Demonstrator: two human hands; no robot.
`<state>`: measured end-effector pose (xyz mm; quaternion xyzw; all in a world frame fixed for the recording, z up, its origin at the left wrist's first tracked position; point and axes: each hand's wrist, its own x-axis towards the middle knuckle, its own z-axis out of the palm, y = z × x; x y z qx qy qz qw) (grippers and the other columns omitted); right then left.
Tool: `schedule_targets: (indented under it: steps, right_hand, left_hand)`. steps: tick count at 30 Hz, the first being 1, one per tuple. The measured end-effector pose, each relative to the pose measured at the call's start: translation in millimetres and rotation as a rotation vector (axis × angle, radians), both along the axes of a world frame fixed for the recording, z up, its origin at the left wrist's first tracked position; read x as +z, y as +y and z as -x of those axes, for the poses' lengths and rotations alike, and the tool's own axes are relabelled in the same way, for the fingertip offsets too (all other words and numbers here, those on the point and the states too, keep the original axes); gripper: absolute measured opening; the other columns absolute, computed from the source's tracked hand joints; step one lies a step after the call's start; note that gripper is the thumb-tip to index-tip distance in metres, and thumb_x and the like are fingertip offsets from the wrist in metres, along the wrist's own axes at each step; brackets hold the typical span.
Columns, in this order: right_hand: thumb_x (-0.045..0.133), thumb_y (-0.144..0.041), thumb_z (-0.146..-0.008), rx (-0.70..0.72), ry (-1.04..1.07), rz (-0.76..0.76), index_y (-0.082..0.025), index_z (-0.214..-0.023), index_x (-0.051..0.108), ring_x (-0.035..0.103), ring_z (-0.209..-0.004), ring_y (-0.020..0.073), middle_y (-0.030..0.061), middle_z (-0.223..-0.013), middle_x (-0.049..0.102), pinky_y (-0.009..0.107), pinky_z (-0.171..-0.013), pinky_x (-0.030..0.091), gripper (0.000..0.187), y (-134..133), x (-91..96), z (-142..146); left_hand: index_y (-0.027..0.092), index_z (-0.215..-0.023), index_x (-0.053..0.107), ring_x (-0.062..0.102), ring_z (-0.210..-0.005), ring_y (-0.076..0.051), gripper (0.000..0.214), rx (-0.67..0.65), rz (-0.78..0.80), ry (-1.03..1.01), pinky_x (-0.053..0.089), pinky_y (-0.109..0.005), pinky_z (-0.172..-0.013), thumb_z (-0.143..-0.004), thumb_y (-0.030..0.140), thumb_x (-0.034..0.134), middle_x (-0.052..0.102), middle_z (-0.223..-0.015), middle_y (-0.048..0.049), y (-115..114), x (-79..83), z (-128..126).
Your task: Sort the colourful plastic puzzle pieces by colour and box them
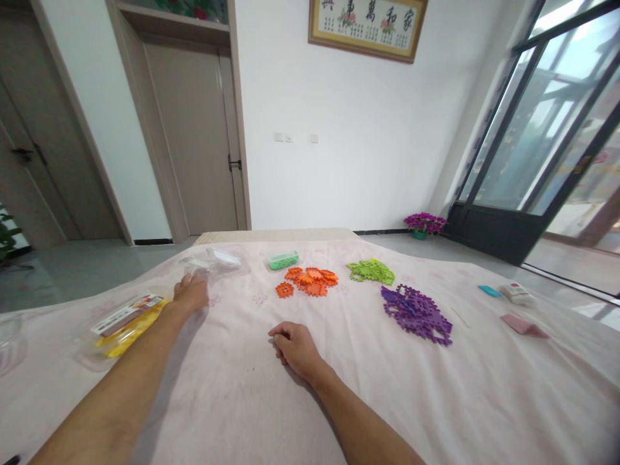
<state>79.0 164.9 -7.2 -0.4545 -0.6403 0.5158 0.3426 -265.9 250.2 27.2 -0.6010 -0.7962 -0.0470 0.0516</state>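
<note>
My left hand (191,292) reaches far forward on the pale pink cloth (232,387) and its fingers close on the near edge of a clear plastic bag (216,262). My right hand (294,345) rests on the cloth nearer to me, fingers curled under in a loose fist with nothing seen in it. Beyond it lie three piles of flat toothed pieces: orange (310,281), lime green (371,271) and purple (416,312). A small clear bag of green pieces (283,260) lies behind the orange pile.
A clear bag of yellow pieces with a printed label (123,325) lies left of my left forearm. At the right are a teal item (490,291), a small white box (517,294) and a pink flat piece (523,325). Doors, a flower pot (425,225) and glass doors stand beyond.
</note>
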Motion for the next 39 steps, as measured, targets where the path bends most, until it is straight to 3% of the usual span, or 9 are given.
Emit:
schedule_targets:
  steps: [4,10,15,20,26,29,34,36,39]
  right_hand:
    - [0.056,-0.017,-0.084,0.008,-0.015,-0.002,-0.016,-0.099,0.075,0.049,-0.044,0.0091,-0.004,-0.054,0.056,0.019,-0.044,0.036,0.024,0,0.0,0]
    - [0.058,-0.017,-0.084,-0.003,-0.007,0.004,-0.017,-0.098,0.076,0.051,-0.046,0.01,-0.0039,-0.054,0.055,0.019,-0.045,0.036,0.022,1,-1.0,0]
    - [0.057,-0.014,-0.084,0.008,-0.014,-0.022,-0.016,-0.097,0.076,0.049,-0.044,0.0093,-0.0036,-0.054,0.056,0.019,-0.044,0.035,0.023,1,0.2,-1]
    - [0.056,-0.013,-0.084,0.016,-0.005,-0.03,-0.017,-0.097,0.075,0.049,-0.045,0.0081,-0.004,-0.055,0.056,0.018,-0.045,0.035,0.023,1,-0.9,0]
    - [0.052,-0.017,-0.085,-0.041,0.025,-0.02,-0.016,-0.103,0.072,0.05,-0.047,0.0104,-0.0025,-0.063,0.058,0.021,-0.045,0.04,0.026,3,-4.6,2]
    - [0.057,-0.016,-0.08,-0.146,0.055,-0.236,-0.018,-0.113,0.066,0.059,-0.063,0.0111,0.0024,-0.093,0.067,0.025,-0.06,0.051,0.035,5,-6.8,-1]
    - [0.066,-0.012,-0.071,-0.109,0.04,-0.633,-0.026,-0.135,0.058,0.06,-0.113,0.0219,0.0084,-0.134,0.057,0.034,-0.086,0.055,0.066,-1,-2.4,-8]
    - [0.071,-0.014,-0.071,-0.075,-0.013,-0.745,-0.027,-0.129,0.065,0.055,-0.122,0.0249,0.0085,-0.136,0.058,0.04,-0.099,0.051,0.059,-5,2.1,-9]
    - [0.073,-0.02,-0.079,-0.076,-0.05,-0.84,-0.027,-0.113,0.074,0.058,-0.116,0.0246,0.0075,-0.122,0.068,0.044,-0.105,0.046,0.034,-8,6.1,-10]
  left_hand:
    - [0.015,-0.12,0.069,0.032,-0.146,-0.038,0.052,-0.073,-0.01,0.024,0.028,-0.053,-0.114,-0.069,0.017,0.059,0.053,-0.149,-0.0177,3,6.4,8]
    - [0.016,-0.106,0.076,0.062,-0.115,-0.031,0.041,-0.219,-0.01,0.0,0.043,-0.042,-0.103,-0.069,0.017,0.059,0.065,-0.129,-0.0169,1,17.3,14]
    - [0.016,-0.111,0.076,0.062,-0.118,-0.032,0.043,-0.265,-0.053,-0.026,0.042,-0.044,-0.103,-0.072,0.014,0.056,0.067,-0.13,-0.0158,-8,16.3,6]
    - [0.019,-0.104,0.076,0.061,-0.121,-0.027,0.038,-0.346,-0.109,-0.075,0.036,-0.041,-0.108,-0.08,0.008,0.049,0.074,-0.119,-0.0117,-32,15.7,-26]
    - [0.026,-0.101,0.073,0.066,-0.112,-0.025,0.036,-0.533,-0.142,-0.177,0.038,-0.04,-0.103,-0.085,0.008,0.046,0.076,-0.115,-0.0058,-93,10.0,-96]
    - [0.029,-0.094,0.072,0.068,-0.102,-0.023,0.034,-0.689,-0.254,-0.328,0.042,-0.038,-0.096,-0.084,0.005,0.049,0.077,-0.105,-0.0044,-124,6.1,-130]
    - [0.022,-0.092,0.068,0.069,-0.099,-0.021,0.03,-0.89,-0.438,-0.07,0.043,-0.038,-0.09,-0.09,0.001,0.046,0.076,-0.11,-0.0041,-152,2.8,-163]
    - [0.021,-0.088,0.066,0.069,-0.094,-0.02,0.026,-0.934,-0.487,-0.033,0.044,-0.036,-0.086,-0.093,0.004,0.048,0.077,-0.106,-0.0033,-155,2.7,-168]
    - [0.021,-0.085,0.064,0.068,-0.086,-0.018,0.024,-0.968,-0.546,-0.034,0.044,-0.034,-0.082,-0.096,0.007,0.048,0.076,-0.098,-0.0021,-158,1.9,-172]
